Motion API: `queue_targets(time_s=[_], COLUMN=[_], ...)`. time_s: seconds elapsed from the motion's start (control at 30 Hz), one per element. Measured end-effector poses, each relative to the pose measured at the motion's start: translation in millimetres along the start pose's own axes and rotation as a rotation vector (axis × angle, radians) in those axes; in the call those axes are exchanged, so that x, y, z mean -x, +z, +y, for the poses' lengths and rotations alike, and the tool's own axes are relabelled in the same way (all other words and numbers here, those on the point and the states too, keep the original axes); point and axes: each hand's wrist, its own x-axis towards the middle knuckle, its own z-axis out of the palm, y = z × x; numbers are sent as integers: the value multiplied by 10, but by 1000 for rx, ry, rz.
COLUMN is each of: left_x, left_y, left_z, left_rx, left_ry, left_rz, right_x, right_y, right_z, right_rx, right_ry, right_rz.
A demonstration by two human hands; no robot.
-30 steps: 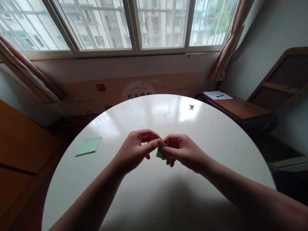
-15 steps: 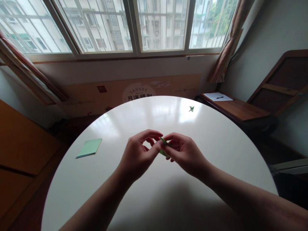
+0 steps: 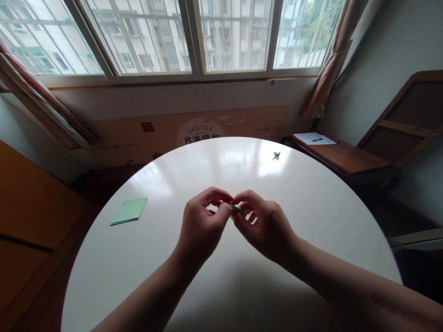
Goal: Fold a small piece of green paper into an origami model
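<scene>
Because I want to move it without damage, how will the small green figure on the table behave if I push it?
The figure looks like folded paper, so it is probably very light. It would likely slide easily, since the table looks smooth and glossy. Its thin points may bend if pressed.

Both the left hand (image 3: 204, 223) and the right hand (image 3: 265, 221) hold a small green paper (image 3: 238, 210) by the fingertips above a white table (image 3: 221, 286). A stack of light green paper (image 3: 129, 210) lies on the table's left side.
</scene>
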Motion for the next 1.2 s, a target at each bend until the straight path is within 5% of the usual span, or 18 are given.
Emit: queue_targets(time_s=[0.23, 0.63, 1.2], left_x=[4, -117, -146], left_y=[0, -220, -239], left_z=[-3, -23, 22], left_rx=[81, 139, 51], left_ry=[34, 64, -1], left_rz=[1, -306, -352], right_x=[6, -112, -130], right_y=[4, -100, -102], right_z=[-34, 16, 32], right_rx=[21, -852, -870], right_ry=[-3, 394, 486], right_rz=[-11, -265, -348])
